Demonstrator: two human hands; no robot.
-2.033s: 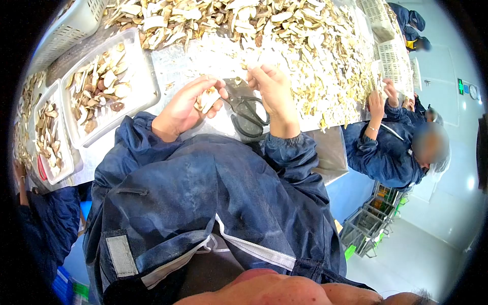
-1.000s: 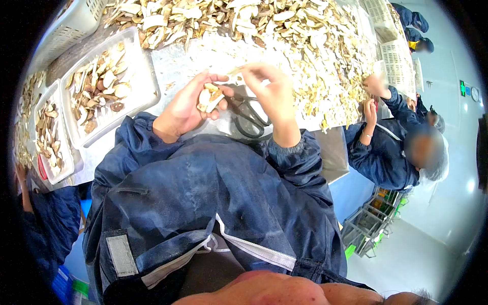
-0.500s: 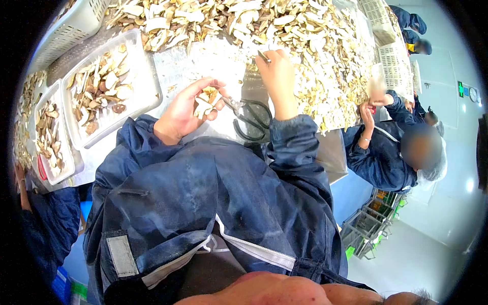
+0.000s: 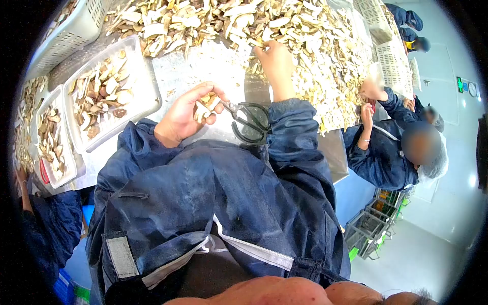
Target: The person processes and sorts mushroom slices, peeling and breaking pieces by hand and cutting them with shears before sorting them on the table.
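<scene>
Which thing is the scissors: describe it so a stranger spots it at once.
Find the broad heap of mushroom slices along the top of the view. Below it, between the person's left hand and right sleeve, are the scissors. Their two black loops set them apart from the pale slices nearby.

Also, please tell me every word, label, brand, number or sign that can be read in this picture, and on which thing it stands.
No word, brand or number can be read here.
Green wall sign: a pale mark shows, too small to read.
Round wall dial: any numbers are too small to read.
Light grey jacket patch: no lettering can be made out.
Scissors: no marking can be made out.
</scene>
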